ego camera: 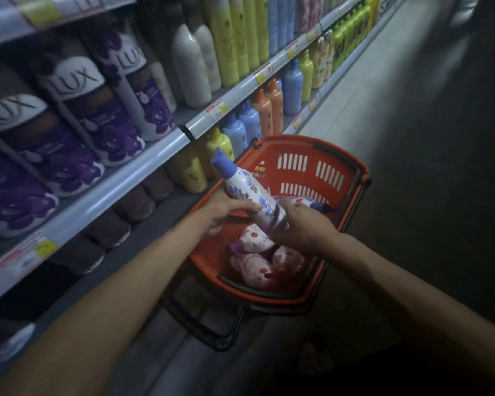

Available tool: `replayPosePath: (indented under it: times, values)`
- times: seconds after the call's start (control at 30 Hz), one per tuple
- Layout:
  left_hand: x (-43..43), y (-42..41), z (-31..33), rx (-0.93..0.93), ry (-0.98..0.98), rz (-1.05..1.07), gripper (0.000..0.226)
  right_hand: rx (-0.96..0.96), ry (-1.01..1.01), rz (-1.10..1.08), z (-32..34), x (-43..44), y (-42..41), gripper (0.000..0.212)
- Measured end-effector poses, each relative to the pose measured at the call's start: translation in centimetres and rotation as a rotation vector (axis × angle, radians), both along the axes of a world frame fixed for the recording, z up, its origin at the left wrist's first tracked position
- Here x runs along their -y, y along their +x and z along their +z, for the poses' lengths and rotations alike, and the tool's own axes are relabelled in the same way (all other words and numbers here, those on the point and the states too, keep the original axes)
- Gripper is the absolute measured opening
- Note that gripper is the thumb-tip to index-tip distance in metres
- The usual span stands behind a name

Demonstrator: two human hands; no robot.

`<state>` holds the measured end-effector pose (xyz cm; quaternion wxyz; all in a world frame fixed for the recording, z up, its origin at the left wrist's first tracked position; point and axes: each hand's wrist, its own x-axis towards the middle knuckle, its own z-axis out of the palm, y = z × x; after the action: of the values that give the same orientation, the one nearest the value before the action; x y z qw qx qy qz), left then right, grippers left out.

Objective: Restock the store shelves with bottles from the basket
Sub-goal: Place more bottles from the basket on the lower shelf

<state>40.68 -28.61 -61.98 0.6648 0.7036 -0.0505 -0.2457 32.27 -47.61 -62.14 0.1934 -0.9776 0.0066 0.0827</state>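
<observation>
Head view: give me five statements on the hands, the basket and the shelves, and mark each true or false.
1. The left hand and the right hand both grip the white blue-flowered plastic bottle. True.
2. The red slotted plastic basket holds nothing. False: several pink-flowered white bottles lie in it.
3. The gripped bottle's blue cap points up and away from the person. True.
4. The store shelves stand to the person's right. False: they are on the left.
5. The purple LUX bottles lie on the floor. False: they stand on a shelf.
</observation>
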Motion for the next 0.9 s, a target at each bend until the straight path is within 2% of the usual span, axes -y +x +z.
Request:
replayPosePath:
  times: [0.13, 0.2, 0.27, 0.4, 0.5, 0.57, 0.67, 0.77, 0.9]
  values:
    - [-4.1, -2.3, 5.7, 0.017, -0.075, -0.089, 0.071, 0.212, 0.098, -0.028, 2.4, -4.5, -0.3, 0.069]
    - [-5.6, -3.8, 7.9, 0.063, -0.063, -0.060, 0.068, 0.320, 0.091, -0.025, 3.5, -6.7, -0.9, 0.071]
    - [-6.5, -5.4, 9.9, 0.120, -0.001, 0.014, 0.067, 0.315, 0.171, -0.058, 4.9, -8.5, -1.7, 0.075]
    - [-9.1, -7.4, 12.2, 0.324, 0.139, 0.159, 0.040, 0.135, 0.549, -0.116, 6.9, -12.0, -2.7, 0.064]
    - [-12.5, -8.9, 12.7, 0.309, 0.175, 0.150, 0.024, -0.026, 0.823, -0.062, 7.6, -14.5, -3.2, 0.066]
    - [-15.0, -10.1, 12.4, 0.262, 0.155, 0.169, 0.022, -0.134, 0.912, -0.014, 8.2, -15.9, -4.1, 0.066]
    - [-18.7, -12.4, 11.7, 0.259, 0.145, 0.220, 0.028, -0.325, 1.052, 0.088, 7.6, -18.1, -5.4, 0.055]
    - [-22.1, -15.1, 10.7, 0.231, 0.108, 0.252, 0.031, -0.530, 1.243, 0.184, 6.9, -20.9, -7.0, 0.062]
    - [-26.3, -18.8, 8.8, 0.138, 0.014, 0.313, 0.033, -0.655, 1.278, 0.346, 7.5, -24.3, -8.8, 0.059]
